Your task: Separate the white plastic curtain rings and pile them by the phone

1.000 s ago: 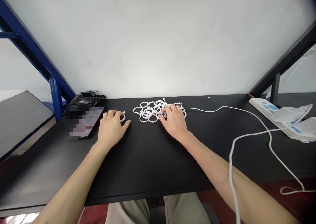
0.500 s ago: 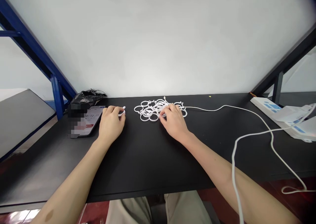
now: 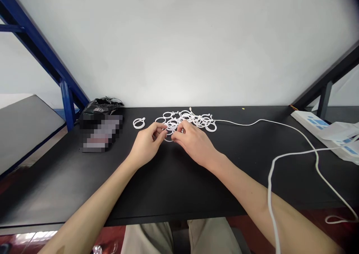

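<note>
A tangled heap of several white plastic rings (image 3: 193, 119) lies on the black table (image 3: 174, 183) near the wall. One single white ring (image 3: 138, 123) lies apart to the left of the heap. My left hand (image 3: 147, 145) and my right hand (image 3: 193, 142) meet at the heap's near edge. Both pinch one white ring (image 3: 169, 134) between their fingertips, just above the table.
A phone with a blurred screen (image 3: 99, 134) lies at the left, a crumpled black bag (image 3: 102, 105) behind it. A white cable (image 3: 280, 153) runs from the heap across the right side. A white power strip (image 3: 311, 121) and papers sit at the far right.
My left hand let go of the single ring at the left and moved right to the heap. Both hands now pinch a ring pulled from the heap's near edge.
</note>
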Tool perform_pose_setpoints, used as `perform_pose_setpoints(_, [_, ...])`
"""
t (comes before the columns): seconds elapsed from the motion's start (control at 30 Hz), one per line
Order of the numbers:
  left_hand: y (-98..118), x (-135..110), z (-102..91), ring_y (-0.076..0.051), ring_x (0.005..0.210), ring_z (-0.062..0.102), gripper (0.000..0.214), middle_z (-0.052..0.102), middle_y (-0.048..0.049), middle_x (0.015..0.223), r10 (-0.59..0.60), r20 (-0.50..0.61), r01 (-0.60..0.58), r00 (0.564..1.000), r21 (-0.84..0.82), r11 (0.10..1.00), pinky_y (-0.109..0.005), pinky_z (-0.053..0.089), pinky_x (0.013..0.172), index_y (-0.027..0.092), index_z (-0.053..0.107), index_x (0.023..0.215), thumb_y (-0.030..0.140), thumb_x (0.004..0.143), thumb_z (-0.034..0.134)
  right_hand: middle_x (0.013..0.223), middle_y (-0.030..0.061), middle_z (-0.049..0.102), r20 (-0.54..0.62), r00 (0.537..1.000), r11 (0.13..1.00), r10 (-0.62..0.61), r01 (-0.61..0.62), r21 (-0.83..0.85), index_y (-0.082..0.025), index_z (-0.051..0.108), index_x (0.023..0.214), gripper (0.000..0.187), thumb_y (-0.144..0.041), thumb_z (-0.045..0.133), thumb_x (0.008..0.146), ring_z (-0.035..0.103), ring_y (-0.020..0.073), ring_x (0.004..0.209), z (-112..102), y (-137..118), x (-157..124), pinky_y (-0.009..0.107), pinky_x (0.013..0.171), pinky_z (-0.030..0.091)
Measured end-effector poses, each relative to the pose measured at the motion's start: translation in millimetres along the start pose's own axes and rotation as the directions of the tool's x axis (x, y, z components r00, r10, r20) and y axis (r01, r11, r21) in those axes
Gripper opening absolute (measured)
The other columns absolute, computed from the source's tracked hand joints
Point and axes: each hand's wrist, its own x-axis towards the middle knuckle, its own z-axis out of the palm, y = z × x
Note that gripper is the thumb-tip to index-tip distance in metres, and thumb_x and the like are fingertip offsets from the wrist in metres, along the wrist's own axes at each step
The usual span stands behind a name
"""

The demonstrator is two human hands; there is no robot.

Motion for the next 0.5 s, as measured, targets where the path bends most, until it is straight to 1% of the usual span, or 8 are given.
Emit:
perform_pose_setpoints(0.07, [0,0,0.6,-0.013,0.063,0.058,0.021,0.069,0.0031,0.076,-0.01,-0.011,0.01,1.0,0.001,1.0,-0.026,0.044,0.064,0.022,0.058,0.103,0.036,0.089,0.053,0.099,0.0043,0.057,-0.001,1.0,1.0,-0.012,0.012,-0.006,-0.021,0.065,0.09,0.014,-0.022,0.052,0.094,0.054,0.0145,0.078,2,-2,-1,0.028,0.064,0.042])
perform_pose_setpoints(0.1, [0,0,0.7,-0.013,0.062,0.057,0.02,0.07,0.0034,0.075,-0.019,-0.035,0.019,0.999,0.003,1.0,-0.026,0.044,0.064,0.022,0.057,0.103,0.035,0.088,0.054,0.1,0.0044,0.059,-0.013,1.0,1.0,-0.011,0.011,0.029,-0.022,0.065,0.092,0.013,-0.021,0.052,0.094,0.055,0.0145,0.078,4,-3,-1,0.028,0.065,0.043])
perform_pose_setpoints(0.17, [2,0,0.8,-0.012,0.06,0.058,0.017,0.07,0.0035,0.074,-0.03,-0.093,0.03,0.995,-0.003,1.0,-0.025,0.044,0.063,0.022,0.056,0.098,0.034,0.087,0.055,0.102,0.0041,0.063,-0.052,0.998,0.983,0.026,-0.016,0.182,-0.021,0.064,0.097,0.012,-0.021,0.053,0.094,0.06,0.0141,0.081,7,-3,-2,0.028,0.07,0.047])
perform_pose_setpoints(0.23, [5,-1,0.9,-0.012,0.06,0.058,0.013,0.071,0.0035,0.074,-0.026,-0.124,0.024,0.992,-0.014,1.0,-0.024,0.043,0.062,0.022,0.057,0.092,0.034,0.087,0.056,0.1,0.0029,0.067,-0.103,0.99,0.93,0.097,-0.053,0.364,-0.021,0.063,0.097,0.01,-0.023,0.055,0.093,0.063,0.0135,0.081,10,-3,-2,0.029,0.075,0.05])
perform_pose_setpoints(0.33, [10,-3,1.9,-0.011,0.054,0.057,0.011,0.071,0.0048,0.07,-0.023,-0.127,0.019,0.992,-0.034,0.999,-0.023,0.042,0.058,0.023,0.057,0.089,0.033,0.087,0.055,0.091,0.0009,0.07,-0.165,0.952,0.81,0.257,-0.118,0.575,-0.021,0.06,0.1,0.01,-0.024,0.058,0.09,0.067,0.0136,0.079,15,-3,0,0.028,0.074,0.054])
perform_pose_setpoints(0.4, [11,-4,3.6,-0.01,0.05,0.054,0.012,0.069,0.0063,0.065,-0.022,-0.123,0.017,0.992,-0.043,0.999,-0.022,0.041,0.056,0.023,0.057,0.091,0.034,0.089,0.053,0.088,0.0002,0.071,-0.17,0.927,0.731,0.334,-0.141,0.667,-0.022,0.059,0.105,0.016,-0.025,0.06,0.089,0.068,0.0137,0.078,19,-3,0,0.028,0.073,0.055])
perform_pose_setpoints(0.43, [11,-4,4.8,-0.009,0.048,0.053,0.012,0.068,0.0069,0.063,-0.019,-0.124,0.013,0.992,-0.045,0.999,-0.021,0.04,0.055,0.023,0.057,0.091,0.035,0.089,0.053,0.087,0.0002,0.072,-0.166,0.921,0.703,0.352,-0.143,0.697,-0.022,0.06,0.106,0.017,-0.025,0.061,0.088,0.069,0.0137,0.077,20,-4,1,0.028,0.073,0.056])
perform_pose_setpoints(0.5, [9,-5,7.6,-0.008,0.047,0.05,0.013,0.066,0.0072,0.061,-0.001,-0.132,-0.005,0.991,-0.044,0.999,-0.02,0.038,0.053,0.023,0.056,0.089,0.035,0.09,0.052,0.088,0.0008,0.072,-0.158,0.92,0.674,0.358,-0.137,0.726,-0.022,0.064,0.102,0.014,-0.026,0.061,0.088,0.07,0.0141,0.078,21,-5,1,0.029,0.075,0.057])
